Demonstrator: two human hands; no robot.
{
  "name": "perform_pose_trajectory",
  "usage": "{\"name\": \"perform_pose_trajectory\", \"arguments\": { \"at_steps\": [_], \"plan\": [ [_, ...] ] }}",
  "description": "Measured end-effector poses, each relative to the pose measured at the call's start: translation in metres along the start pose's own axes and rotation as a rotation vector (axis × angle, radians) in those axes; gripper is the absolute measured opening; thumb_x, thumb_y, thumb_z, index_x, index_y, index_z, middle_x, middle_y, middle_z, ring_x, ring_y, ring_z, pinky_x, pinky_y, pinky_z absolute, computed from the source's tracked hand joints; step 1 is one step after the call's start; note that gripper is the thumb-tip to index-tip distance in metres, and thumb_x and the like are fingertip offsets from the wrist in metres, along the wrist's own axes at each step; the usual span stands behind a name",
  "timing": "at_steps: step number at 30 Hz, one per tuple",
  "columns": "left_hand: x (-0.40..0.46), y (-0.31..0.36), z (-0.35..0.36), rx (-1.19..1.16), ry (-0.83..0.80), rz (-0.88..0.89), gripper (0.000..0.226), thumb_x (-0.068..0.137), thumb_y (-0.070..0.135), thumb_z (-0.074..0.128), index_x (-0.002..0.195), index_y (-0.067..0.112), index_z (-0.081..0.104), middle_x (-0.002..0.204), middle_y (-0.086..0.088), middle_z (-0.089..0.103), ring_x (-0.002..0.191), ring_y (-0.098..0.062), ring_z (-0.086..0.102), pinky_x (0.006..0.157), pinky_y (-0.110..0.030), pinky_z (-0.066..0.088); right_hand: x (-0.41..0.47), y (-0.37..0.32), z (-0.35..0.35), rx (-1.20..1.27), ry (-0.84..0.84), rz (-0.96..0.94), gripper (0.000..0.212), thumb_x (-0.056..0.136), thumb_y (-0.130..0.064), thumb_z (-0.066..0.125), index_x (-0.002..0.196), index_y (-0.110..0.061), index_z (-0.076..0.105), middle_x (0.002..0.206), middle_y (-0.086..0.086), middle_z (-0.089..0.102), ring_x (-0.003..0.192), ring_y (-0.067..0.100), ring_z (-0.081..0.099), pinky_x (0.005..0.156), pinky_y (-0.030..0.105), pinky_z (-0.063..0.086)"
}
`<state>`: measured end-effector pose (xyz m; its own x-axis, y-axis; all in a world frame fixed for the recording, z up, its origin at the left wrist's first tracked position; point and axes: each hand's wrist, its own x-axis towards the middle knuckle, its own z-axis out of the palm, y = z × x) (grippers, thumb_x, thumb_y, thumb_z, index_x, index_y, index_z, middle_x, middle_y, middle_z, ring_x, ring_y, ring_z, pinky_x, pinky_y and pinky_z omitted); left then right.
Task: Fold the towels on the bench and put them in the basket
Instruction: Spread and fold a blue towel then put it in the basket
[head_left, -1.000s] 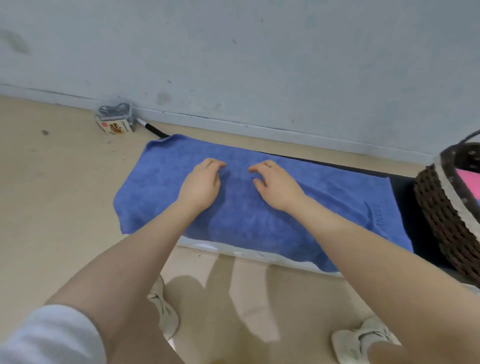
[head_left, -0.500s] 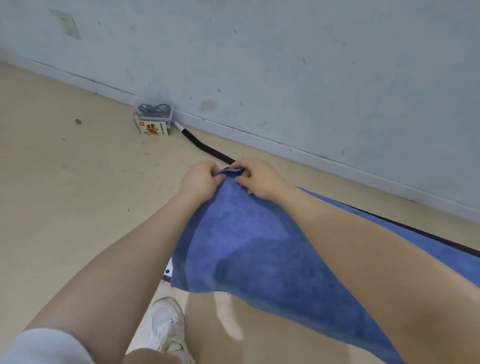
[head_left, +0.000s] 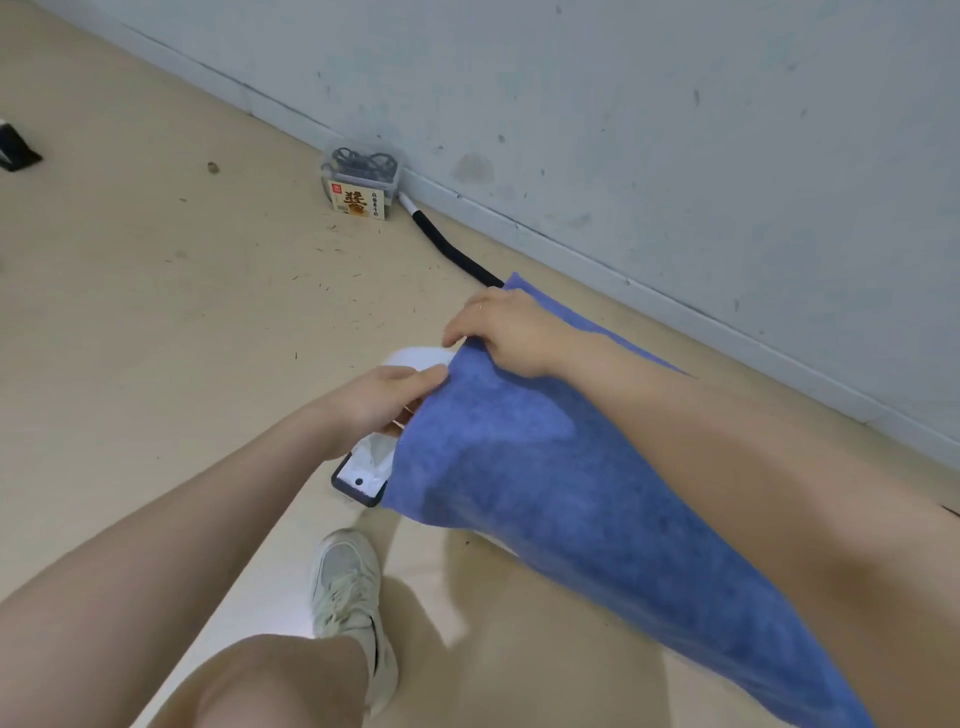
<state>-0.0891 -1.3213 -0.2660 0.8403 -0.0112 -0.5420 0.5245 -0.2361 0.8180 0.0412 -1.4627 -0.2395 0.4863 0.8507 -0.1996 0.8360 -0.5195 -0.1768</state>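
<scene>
Head cam had us bent over the bench (head_left: 363, 467), blue towel (head_left: 545, 483) draped across its left end. Our left hand (head_left: 382, 400) pinched the towel's near corner, and our right hand (head_left: 511, 332) gripped the edge just beyond it. A white sneaker (head_left: 350, 597) stood on the floor (head_left: 156, 312), a labelled box (head_left: 361, 182) by the wall (head_left: 675, 104).

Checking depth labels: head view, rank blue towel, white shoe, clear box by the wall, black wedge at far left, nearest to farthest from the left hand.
1. Blue towel: pinched by the left hand.
2. White shoe: below the hand, on the floor.
3. Clear box: up by the wall.
4. Black wedge: at the far left edge.
</scene>
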Motion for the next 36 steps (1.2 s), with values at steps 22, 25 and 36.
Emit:
{"name": "perform_pose_trajectory", "arguments": {
  "at_steps": [22,25,36],
  "plan": [
    [-0.051,0.029,0.026,0.221,0.345,0.373,0.013,0.087,0.022,0.061,0.08,0.018,0.05,0.072,0.006,0.055,0.064,-0.013,0.05,0.062,-0.027,0.043,-0.017,0.017,-0.058,0.716,0.669,0.61,0.02,0.087,0.0,0.034,0.084,-0.013,0.049,0.081,0.015,0.062,0.062,0.022,0.059,0.055,0.025,0.049],
    [-0.057,0.037,0.046,0.264,0.32,0.44,0.01,0.086,0.021,0.062,0.082,0.013,0.055,0.074,0.004,0.058,0.066,-0.011,0.051,0.062,-0.022,0.041,-0.051,0.023,-0.059,0.735,0.658,0.619,0.027,0.083,0.001,0.042,0.073,-0.023,0.05,0.078,0.008,0.063,0.08,0.024,0.064,0.073,0.03,0.052],
    [-0.087,0.088,0.195,0.508,-0.177,0.594,0.012,0.084,0.014,0.058,0.075,0.019,0.064,0.056,0.01,0.046,0.051,0.0,0.043,0.054,-0.012,0.036,-0.268,0.057,-0.053,0.946,0.764,0.797,0.021,0.085,-0.011,0.064,0.065,-0.013,0.057,0.069,0.004,0.057,0.063,0.014,0.056,0.061,0.024,0.055]
  ]
}}
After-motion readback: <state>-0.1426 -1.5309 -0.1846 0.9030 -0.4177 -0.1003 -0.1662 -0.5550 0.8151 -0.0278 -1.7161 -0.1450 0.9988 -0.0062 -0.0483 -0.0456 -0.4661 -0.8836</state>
